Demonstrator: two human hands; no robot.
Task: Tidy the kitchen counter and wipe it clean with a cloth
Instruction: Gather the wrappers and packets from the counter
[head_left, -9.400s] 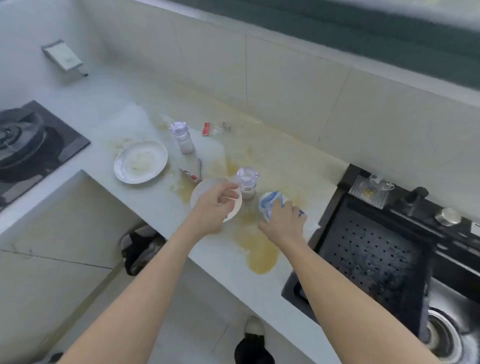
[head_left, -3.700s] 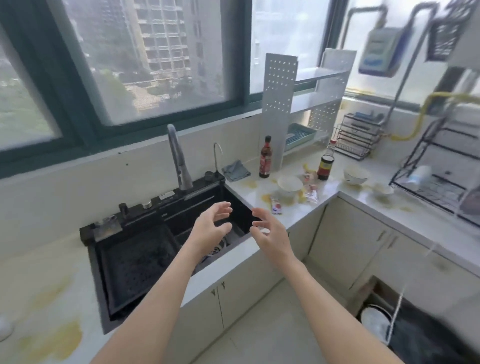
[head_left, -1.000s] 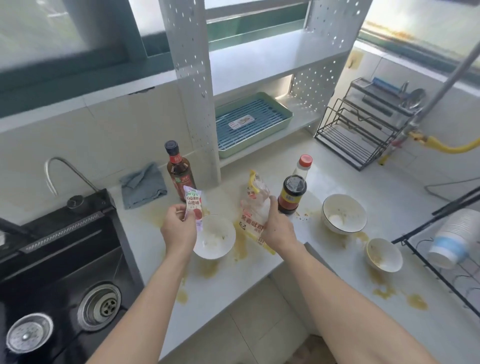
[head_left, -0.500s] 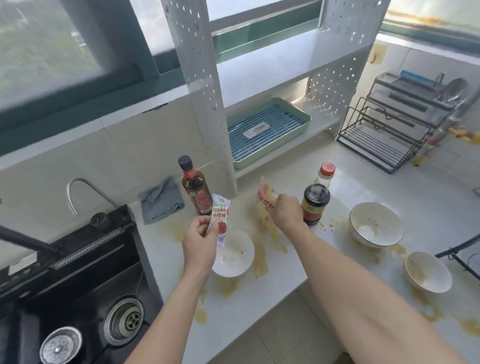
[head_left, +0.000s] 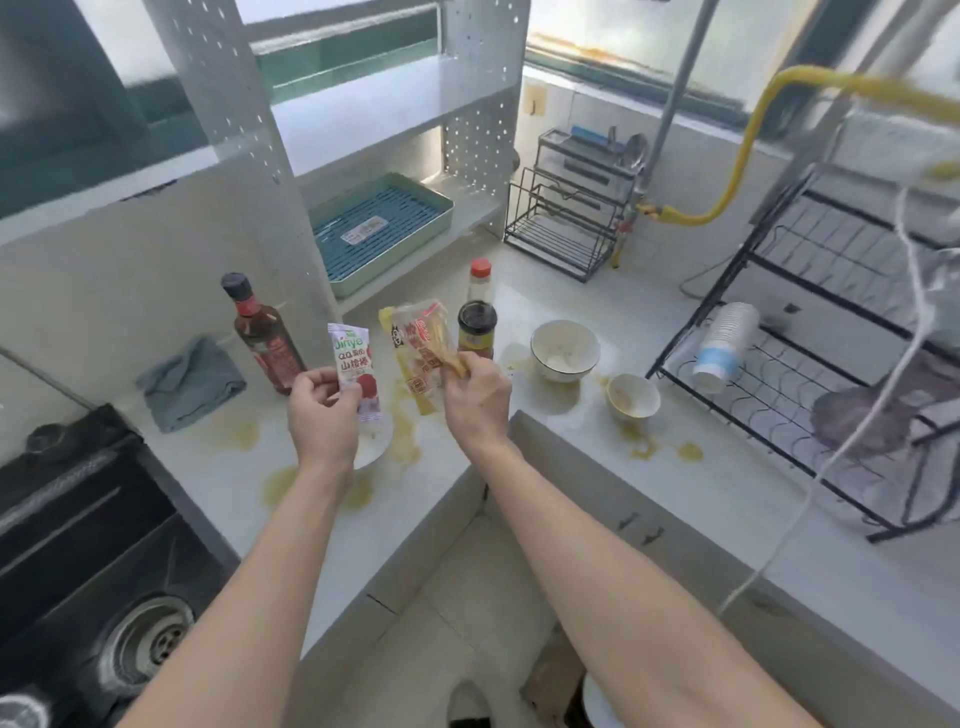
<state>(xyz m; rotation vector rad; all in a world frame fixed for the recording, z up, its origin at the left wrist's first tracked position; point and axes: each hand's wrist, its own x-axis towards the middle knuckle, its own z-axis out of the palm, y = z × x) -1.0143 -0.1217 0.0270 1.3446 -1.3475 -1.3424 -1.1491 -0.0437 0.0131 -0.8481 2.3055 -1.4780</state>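
Note:
My left hand (head_left: 322, 413) holds a small white and red snack packet (head_left: 354, 364) upright above the counter. In my right hand (head_left: 475, 397) is a clear and orange snack wrapper (head_left: 420, 348), lifted off the surface. Under my left hand sits a white plate (head_left: 371, 448), mostly hidden. The pale counter (head_left: 519, 415) carries yellow spill stains (head_left: 660, 449). A grey-blue cloth (head_left: 189, 382) lies crumpled by the wall, left of a dark sauce bottle (head_left: 262, 338).
A dark jar (head_left: 476, 328) and a red-capped bottle (head_left: 480, 280) stand behind the wrapper. Two dirty white bowls (head_left: 565, 349) (head_left: 632, 397) sit to the right. The black sink (head_left: 78, 545) is at left, a perforated shelf with a green tray (head_left: 379, 228) behind, and wire racks (head_left: 831, 332) at right.
My right hand has lifted the clear wrapper off the counter and holds it up. The left hand keeps its packet raised. My view has swung a little to the right.

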